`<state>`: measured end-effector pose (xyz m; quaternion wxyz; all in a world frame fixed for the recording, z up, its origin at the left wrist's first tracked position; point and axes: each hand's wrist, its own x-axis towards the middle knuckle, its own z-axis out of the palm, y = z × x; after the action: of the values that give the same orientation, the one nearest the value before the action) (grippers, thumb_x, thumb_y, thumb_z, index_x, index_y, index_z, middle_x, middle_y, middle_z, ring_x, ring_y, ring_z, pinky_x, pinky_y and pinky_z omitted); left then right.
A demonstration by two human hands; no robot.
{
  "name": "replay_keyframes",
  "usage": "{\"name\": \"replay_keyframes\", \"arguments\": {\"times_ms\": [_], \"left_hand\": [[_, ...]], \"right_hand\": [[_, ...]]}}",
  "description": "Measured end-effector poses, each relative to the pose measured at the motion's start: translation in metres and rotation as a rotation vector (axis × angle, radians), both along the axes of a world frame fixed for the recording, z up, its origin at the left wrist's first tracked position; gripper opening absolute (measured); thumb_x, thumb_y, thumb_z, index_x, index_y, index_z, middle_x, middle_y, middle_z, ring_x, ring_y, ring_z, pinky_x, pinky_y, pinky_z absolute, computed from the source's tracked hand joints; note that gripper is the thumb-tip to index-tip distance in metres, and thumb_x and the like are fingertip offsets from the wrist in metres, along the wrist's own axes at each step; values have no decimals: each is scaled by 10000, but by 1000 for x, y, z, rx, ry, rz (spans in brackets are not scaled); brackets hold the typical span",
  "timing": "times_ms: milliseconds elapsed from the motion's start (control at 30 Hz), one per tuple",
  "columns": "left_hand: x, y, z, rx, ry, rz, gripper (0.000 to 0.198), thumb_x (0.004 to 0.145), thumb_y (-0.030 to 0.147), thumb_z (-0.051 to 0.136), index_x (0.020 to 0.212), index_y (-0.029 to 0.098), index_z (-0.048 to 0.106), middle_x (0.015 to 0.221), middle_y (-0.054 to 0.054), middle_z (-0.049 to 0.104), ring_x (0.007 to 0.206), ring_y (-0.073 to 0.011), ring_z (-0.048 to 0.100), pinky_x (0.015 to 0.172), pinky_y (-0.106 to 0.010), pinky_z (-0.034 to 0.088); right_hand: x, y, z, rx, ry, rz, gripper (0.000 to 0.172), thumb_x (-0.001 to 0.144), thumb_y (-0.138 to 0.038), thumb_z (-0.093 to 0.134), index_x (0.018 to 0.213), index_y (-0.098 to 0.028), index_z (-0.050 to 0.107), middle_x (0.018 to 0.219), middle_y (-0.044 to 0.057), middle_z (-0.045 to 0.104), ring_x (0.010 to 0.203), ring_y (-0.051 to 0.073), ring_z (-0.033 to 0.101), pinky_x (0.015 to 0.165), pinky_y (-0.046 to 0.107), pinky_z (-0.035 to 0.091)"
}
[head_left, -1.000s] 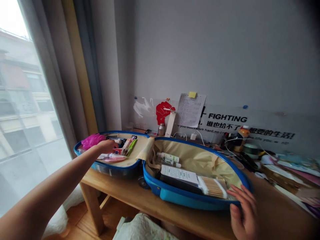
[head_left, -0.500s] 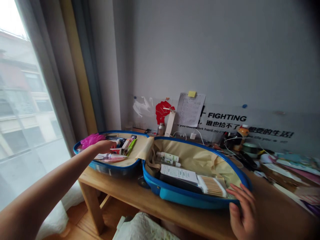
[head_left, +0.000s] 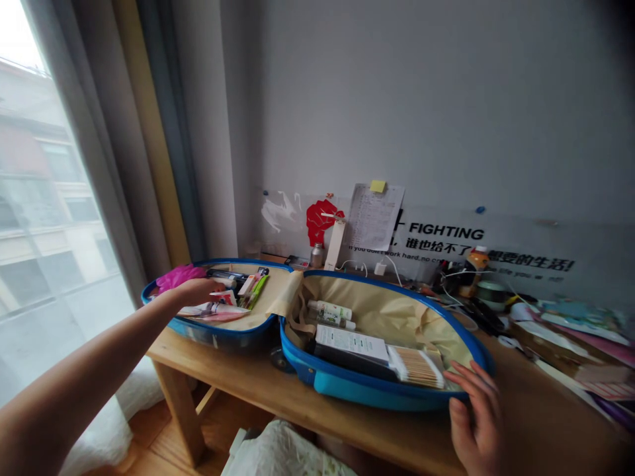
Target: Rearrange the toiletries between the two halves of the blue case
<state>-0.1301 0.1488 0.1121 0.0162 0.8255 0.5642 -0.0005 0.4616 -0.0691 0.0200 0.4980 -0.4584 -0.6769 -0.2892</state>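
Observation:
A blue suitcase point(head_left: 391, 393) lies open on the wooden table, its two halves side by side. Over the left half, my left hand point(head_left: 198, 289) reaches down among small toiletries beside a red and white packet point(head_left: 225, 297). Its fingertips are partly hidden, so I cannot tell what they grip. Around it are a magenta mesh puff point(head_left: 179, 276), a pale pink tube point(head_left: 228, 312) and a green package point(head_left: 258, 291). In the right half lie small bottles point(head_left: 330, 309), a white and black box point(head_left: 352, 344) and a pack of cotton swabs point(head_left: 415, 366). My right hand point(head_left: 477, 410), fingers spread, is at the front right rim.
A curtained window point(head_left: 44, 211) is on the left. Behind the suitcase stand a silver bottle point(head_left: 317, 255) and a tall white object point(head_left: 335, 244). An orange bottle point(head_left: 473, 271), cables and papers point(head_left: 560, 344) clutter the right side. White cloth point(head_left: 288, 449) is below the table edge.
My left hand has shifted slightly left, away from the red and white packet, which stays in the left half. My right hand stays by the rim. The view has shifted slightly.

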Motion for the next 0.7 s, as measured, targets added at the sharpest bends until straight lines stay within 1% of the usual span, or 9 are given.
{"name": "replay_keyframes", "arguments": {"times_ms": [133, 233, 300, 433, 500, 567, 600, 633, 700], "left_hand": [[0, -14, 11, 43, -36, 120, 368, 850, 468, 541, 1063, 211, 696, 953, -79, 757, 862, -251, 690, 774, -306, 485], [2, -24, 27, 93, -115, 192, 395, 860, 515, 521, 1053, 213, 686, 897, -48, 752, 757, -219, 676, 692, -274, 475], [6, -29, 42, 142, -196, 208, 450, 884, 558, 482, 1062, 192, 674, 890, -26, 750, 753, -201, 663, 688, -252, 471], [30, -29, 79, 271, -382, 141, 552, 925, 595, 426, 1177, 141, 612, 1020, -15, 747, 935, -200, 641, 843, -260, 475], [56, -25, 98, 299, -458, 66, 551, 930, 592, 428, 1204, 142, 590, 1112, -29, 735, 989, -188, 642, 889, -270, 478], [95, -23, 113, 293, -516, -37, 524, 925, 590, 441, 1217, 178, 580, 1164, -19, 723, 1011, -169, 653, 890, -258, 492], [118, -23, 119, 276, -540, -109, 493, 921, 577, 455, 1214, 201, 581, 1169, -7, 721, 1013, -164, 661, 884, -253, 499], [143, -24, 123, 229, -574, -227, 460, 925, 537, 462, 1195, 186, 585, 1147, -27, 724, 1001, -177, 671, 864, -265, 509], [197, -28, 126, 160, -493, -430, 395, 954, 447, 422, 1175, 162, 585, 1095, -51, 724, 980, -186, 679, 831, -270, 511]], "right_hand": [[0, 0, -1, -4, 14, -1, 336, 998, -446, 397, 1104, -207, 609, 1127, 134, 652, 1257, 333, 531, 996, 543, 446], [-1, 0, -1, 2, 15, 6, 328, 999, -435, 401, 1110, -206, 608, 1139, 134, 650, 1259, 331, 527, 994, 540, 442], [-2, 0, 0, 0, 7, 5, 322, 999, -426, 407, 1110, -201, 608, 1153, 137, 647, 1267, 333, 520, 994, 534, 439], [-4, -1, 3, 12, 6, 7, 315, 1003, -416, 401, 1100, -201, 609, 1136, 133, 649, 1248, 326, 531, 988, 528, 439], [-5, -1, 4, 15, 7, 6, 320, 1003, -419, 397, 1104, -202, 609, 1137, 133, 649, 1245, 328, 533, 988, 533, 439], [-5, -1, 4, 21, 9, 6, 324, 1003, -419, 395, 1106, -200, 610, 1138, 135, 646, 1248, 329, 533, 987, 533, 443], [-5, -1, 4, 24, 9, 7, 322, 1004, -418, 395, 1106, -200, 609, 1134, 135, 646, 1245, 328, 535, 983, 531, 447], [-5, -2, 4, 25, 8, 8, 319, 1004, -415, 396, 1106, -199, 607, 1129, 135, 646, 1240, 327, 538, 980, 529, 450], [-5, -2, 4, 16, 7, 9, 307, 1002, -411, 402, 1107, -203, 602, 1130, 135, 645, 1234, 325, 543, 974, 531, 457]]}}
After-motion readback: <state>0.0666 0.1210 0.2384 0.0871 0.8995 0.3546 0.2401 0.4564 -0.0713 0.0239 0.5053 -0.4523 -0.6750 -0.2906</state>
